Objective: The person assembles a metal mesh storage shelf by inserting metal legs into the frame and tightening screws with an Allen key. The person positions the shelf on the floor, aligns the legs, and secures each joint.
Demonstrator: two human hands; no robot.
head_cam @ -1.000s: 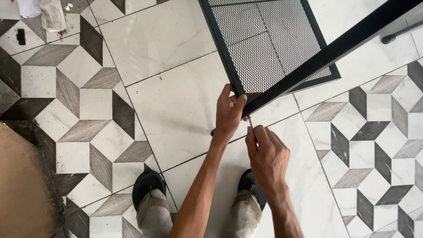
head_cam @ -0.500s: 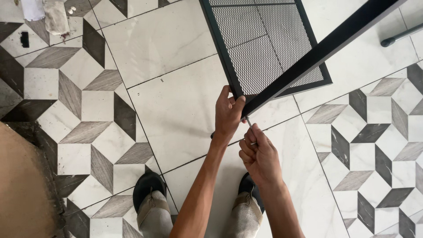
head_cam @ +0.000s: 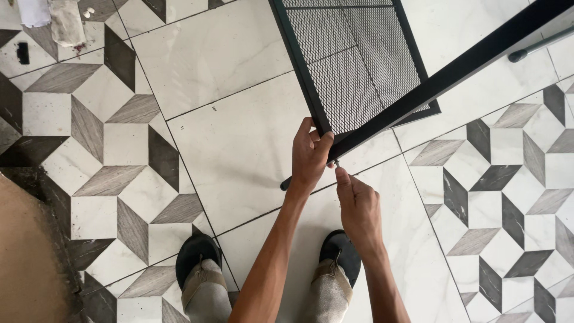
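At the far left edge, well apart from the black mesh panel, a blurred tan surface is seen; what it is cannot be told. Up in the left corner, also far from the panel, a bundle of pale cloth is laid on the tiled floor, which is patterned with grey, black and white cubes at both sides and plain pale marble in the middle.

Below the panel's near corner, two feet in dark sandals are planted on the pale tiles.

The left hand is raised to the panel's lower corner, where the mesh frame is met by a black bar. Its fingers are curled shut around that corner, the thumb laid along the frame's left edge. A dark rod end is seen sticking out just below this hand's wrist.

Just right of and below that corner, the right hand is held with its fingertips pressed together, and a small metal screw is pinched between them. The screw is pointed up at the underside of the bar, touching or nearly touching it; which cannot be told.

The panel itself is held tilted above the floor, and is crossed by the bar, which runs diagonally up to the top right corner.

Right of the bar, near the upper right edge, a dark rod is laid on the pale tile.
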